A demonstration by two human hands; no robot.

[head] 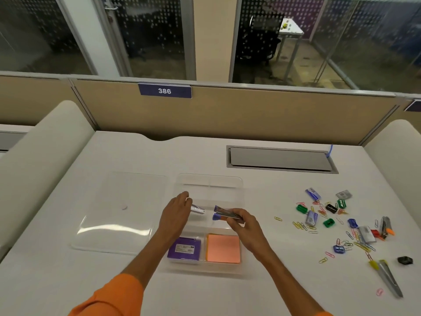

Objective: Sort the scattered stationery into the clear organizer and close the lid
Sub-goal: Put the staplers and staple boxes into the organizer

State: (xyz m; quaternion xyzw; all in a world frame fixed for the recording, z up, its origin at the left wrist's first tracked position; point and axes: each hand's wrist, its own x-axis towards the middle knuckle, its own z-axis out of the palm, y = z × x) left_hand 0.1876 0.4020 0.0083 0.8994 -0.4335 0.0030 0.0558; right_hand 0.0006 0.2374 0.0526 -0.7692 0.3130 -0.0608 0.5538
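Organizer [209, 185]: left hand [176, 213] (silver stapler [197, 209]), right hand [245, 224] (purple stapler [224, 214]) above; lid [118, 213] beside.

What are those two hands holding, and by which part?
The right hand pinches a purple stapler by its right end. The left hand holds a small silver piece by its left end.

Above clear plastic organizer [209, 179] on white surface [68, 281]: left grip [176, 213] pinches small silver metal piece [197, 209]; right grip [245, 221] holds purple and blue stapler [224, 214]. Purple note pack [185, 249] and orange sticky pad [223, 248] fill near compartments. Clear flat lid [118, 213] lies left.
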